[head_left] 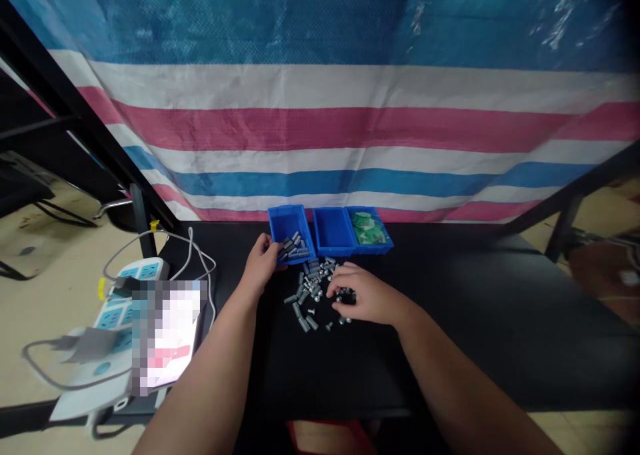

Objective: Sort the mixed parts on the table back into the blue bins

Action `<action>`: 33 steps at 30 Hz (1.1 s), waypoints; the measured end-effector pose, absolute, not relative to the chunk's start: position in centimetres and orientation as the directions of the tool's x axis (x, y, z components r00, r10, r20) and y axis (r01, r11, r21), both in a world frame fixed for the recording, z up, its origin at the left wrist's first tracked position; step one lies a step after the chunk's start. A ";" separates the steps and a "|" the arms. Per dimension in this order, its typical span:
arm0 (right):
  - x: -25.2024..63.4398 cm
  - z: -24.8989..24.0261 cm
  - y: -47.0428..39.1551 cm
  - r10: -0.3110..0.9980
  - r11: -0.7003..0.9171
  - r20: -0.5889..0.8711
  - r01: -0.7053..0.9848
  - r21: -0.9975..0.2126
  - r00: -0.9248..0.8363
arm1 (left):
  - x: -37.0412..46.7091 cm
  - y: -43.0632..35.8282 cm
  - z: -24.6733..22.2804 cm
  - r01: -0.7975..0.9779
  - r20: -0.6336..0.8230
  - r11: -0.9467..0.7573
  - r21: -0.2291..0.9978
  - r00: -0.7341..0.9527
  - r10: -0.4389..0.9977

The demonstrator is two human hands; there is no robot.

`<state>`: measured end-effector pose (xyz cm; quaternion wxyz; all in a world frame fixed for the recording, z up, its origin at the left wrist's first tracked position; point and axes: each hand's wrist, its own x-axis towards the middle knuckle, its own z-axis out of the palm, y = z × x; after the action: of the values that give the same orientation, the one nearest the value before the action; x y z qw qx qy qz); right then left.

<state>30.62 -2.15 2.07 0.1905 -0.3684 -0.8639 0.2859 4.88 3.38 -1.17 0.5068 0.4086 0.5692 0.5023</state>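
Two hands at work: left hand (263,262), fingers curled, gripping left blue bin (291,223) | right hand (367,294) half-open over piled grey cylinders and screws (313,285), grasp unclear | risk: bin tips if tugged, spilling cylinders!

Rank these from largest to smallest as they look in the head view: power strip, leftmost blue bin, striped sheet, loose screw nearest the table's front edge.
1. Striped sheet
2. Power strip
3. Leftmost blue bin
4. Loose screw
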 end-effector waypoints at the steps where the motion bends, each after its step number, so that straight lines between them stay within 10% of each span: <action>1: 30.3 1.9 -2.3 0.739 0.573 0.115 0.529 -0.626 -0.663 | 4.9 3.4 -1.1 -0.045 -0.168 0.163 0.986 -0.156 0.973; 23: 26.4 -0.1 -2.9 0.683 0.719 0.238 0.577 -0.389 -0.691 | 5.0 3.2 -1.0 -0.062 -0.172 0.165 0.984 -0.152 0.973; 33: 28.0 1.2 -3.3 0.745 0.576 0.262 0.394 -0.716 -0.613 | 4.9 3.2 -0.9 -0.034 -0.161 0.158 0.987 -0.141 0.977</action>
<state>28.00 -3.29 1.25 0.2809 -0.3384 -0.8420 0.3124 4.90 3.22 -0.86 0.5070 0.4154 0.5675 0.4983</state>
